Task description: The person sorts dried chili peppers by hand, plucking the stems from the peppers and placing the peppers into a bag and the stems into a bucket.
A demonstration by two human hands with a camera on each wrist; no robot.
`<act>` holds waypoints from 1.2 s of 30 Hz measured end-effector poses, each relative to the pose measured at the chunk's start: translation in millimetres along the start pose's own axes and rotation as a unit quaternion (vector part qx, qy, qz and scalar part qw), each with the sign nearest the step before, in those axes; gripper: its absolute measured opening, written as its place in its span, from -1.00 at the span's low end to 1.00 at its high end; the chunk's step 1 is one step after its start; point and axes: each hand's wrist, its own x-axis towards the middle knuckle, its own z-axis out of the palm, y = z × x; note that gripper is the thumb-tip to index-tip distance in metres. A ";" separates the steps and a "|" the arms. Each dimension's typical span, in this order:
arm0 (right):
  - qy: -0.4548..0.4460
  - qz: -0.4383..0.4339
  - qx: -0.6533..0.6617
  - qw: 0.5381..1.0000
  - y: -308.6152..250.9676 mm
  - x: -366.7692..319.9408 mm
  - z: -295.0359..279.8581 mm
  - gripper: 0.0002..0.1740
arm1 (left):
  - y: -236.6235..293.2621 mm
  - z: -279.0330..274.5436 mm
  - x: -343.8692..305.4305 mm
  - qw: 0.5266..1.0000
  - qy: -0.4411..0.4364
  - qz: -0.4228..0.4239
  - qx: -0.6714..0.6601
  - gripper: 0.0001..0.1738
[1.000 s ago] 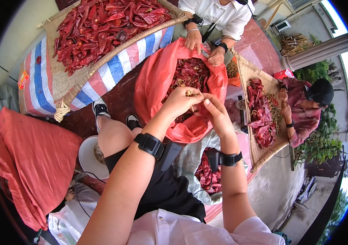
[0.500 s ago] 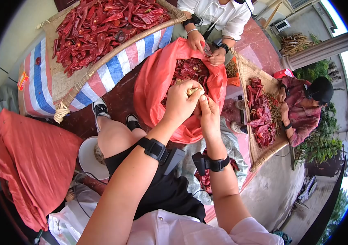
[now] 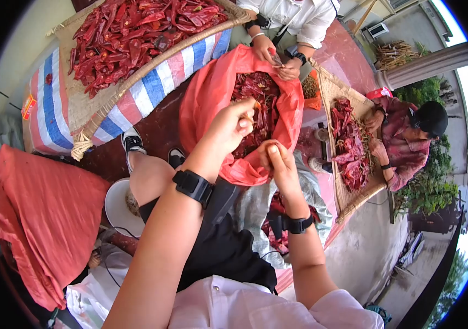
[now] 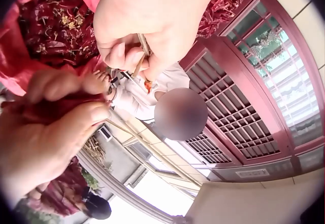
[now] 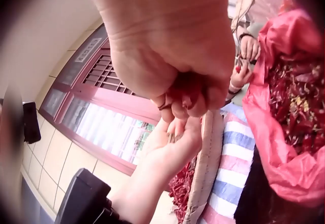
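Dry stems (image 4: 144,45) are pinched in my left hand (image 3: 230,127), one with a small orange-red tip (image 4: 148,85). My right hand (image 3: 280,165) stands a short way to the right, its fingers curled round a dark red chili (image 5: 187,85) that the palm partly hides. Both hands are above the near side of an open red sack (image 3: 205,104) with dried red chilies (image 3: 253,90) in it. In the left wrist view, yellowish bits (image 4: 71,20) lie on the chilies.
Chilies heap on a woven tray (image 3: 102,115) at upper left. A person in white (image 3: 294,22) works across the sack; another in red (image 3: 409,159) sits by a second tray (image 3: 349,205). A white bucket (image 3: 117,211) and red bundle (image 3: 42,219) are at left.
The hands, close together half a second ago, have come apart: the left toward the left, the right slightly down. The orange-red tip now shows at the left fingertips.
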 end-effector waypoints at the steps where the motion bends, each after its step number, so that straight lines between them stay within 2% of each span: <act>1: 0.023 0.034 -0.034 0.999 2.0 -14.9 -9.4 -0.72 | 1.9 2.1 -1.5 0.999 0.003 -0.011 -0.036 -0.87; 2: 0.045 0.069 -0.067 0.994 5.5 -31.6 -19.5 -0.69 | 3.5 2.6 -2.1 0.997 0.008 -0.023 -0.072 -0.87; 4: 0.070 0.109 -0.123 0.984 48.8 -69.5 -55.3 -0.69 | 3.8 -3.8 0.3 0.995 -0.045 -0.007 -0.085 -0.88; 5: 0.070 0.133 -0.121 0.981 50.5 -84.5 -57.2 -0.70 | 4.6 -6.2 3.4 0.993 -0.069 -0.006 -0.096 -0.88; 6: 0.071 0.197 -0.189 0.959 82.2 -116.6 -97.1 -0.70 | 3.1 -7.2 4.0 0.990 -0.092 -0.006 -0.109 -0.88; 8: 0.099 0.309 -0.214 0.921 94.2 -155.7 -116.8 -0.66 | 2.8 -0.5 1.8 0.991 -0.071 -0.005 -0.112 -0.87; 9: 0.103 0.311 -0.213 0.921 108.4 -177.0 -125.6 -0.66 | 0.4 -6.4 6.8 0.984 -0.118 -0.015 -0.130 -0.88; 10: 0.109 0.247 -0.435 0.859 126.9 -198.0 -134.6 -0.62 | -1.3 -4.4 7.1 0.984 -0.120 -0.017 -0.129 -0.88; 11: 0.107 0.169 -0.632 0.748 136.5 -206.3 -139.4 -0.57 | -1.8 -1.5 5.7 0.988 -0.090 -0.015 -0.126 -0.88; 12: 0.107 0.167 -0.632 0.749 136.5 -199.6 -139.0 -0.57 | -1.0 1.3 4.1 0.991 -0.060 -0.012 -0.122 -0.87; 14: 0.135 0.133 -0.426 0.885 125.2 -167.4 -123.9 -0.49 | 2.4 11.1 -0.6 0.992 -0.029 -0.002 -0.119 -0.85; 15: 0.146 0.096 -0.426 0.888 120.2 -145.5 -112.9 -0.52 | 4.0 14.5 -2.5 0.993 0.001 0.004 -0.118 -0.83; 17: 0.151 0.004 -0.454 0.878 85.9 -91.5 -76.7 -0.59 | 7.3 15.3 -3.3 0.996 0.009 0.036 -0.086 -0.82; 18: 0.135 -0.057 -0.460 0.876 87.5 -66.0 -70.3 -0.60 | 9.9 14.4 -2.9 0.996 0.017 0.067 -0.056 -0.81; 20: 0.116 -0.089 -0.425 0.893 85.5 -17.9 -50.6 -0.61 | 14.2 12.2 -2.4 0.995 0.031 0.084 -0.036 -0.84; 22: 0.095 -0.084 -0.448 0.885 110.1 25.5 -52.1 -0.59 | 17.3 15.0 -4.1 0.995 0.020 0.092 -0.024 -0.88; 24: 0.082 -0.055 -0.524 0.846 145.0 60.2 -58.7 -0.52 | 17.7 14.1 -2.0 0.994 0.012 0.104 -0.021 -0.89; 27: 0.105 0.038 -0.586 0.803 155.0 90.7 -61.1 -0.45 | 19.4 10.7 1.7 0.993 0.015 0.114 -0.029 -0.91; 28: 0.104 0.003 -0.612 0.784 156.9 96.9 -62.0 -0.49 | 19.4 11.4 2.0 0.992 0.033 0.121 -0.015 -0.94; 30: 0.081 -0.039 -0.622 0.778 157.3 104.4 -57.5 -0.57 | 20.6 14.0 2.0 0.989 0.067 0.135 -0.013 -0.94; 32: 0.014 -0.125 -0.608 0.784 167.9 113.2 -47.3 -0.64 | 24.9 17.8 0.4 0.986 0.082 0.147 -0.013 -0.93; 33: -0.008 -0.085 -0.584 0.808 163.2 112.2 -32.9 -0.68 | 26.0 18.7 0.2 0.983 0.094 0.157 -0.013 -0.91; 34: 0.005 -0.071 -0.571 0.818 182.3 113.9 -29.0 -0.66 | 25.8 18.1 1.1 0.982 0.097 0.159 -0.014 -0.91; 36: -0.008 0.007 -0.612 0.791 224.0 124.1 -24.8 -0.61 | 26.1 16.7 2.4 0.981 0.109 0.157 -0.014 -0.88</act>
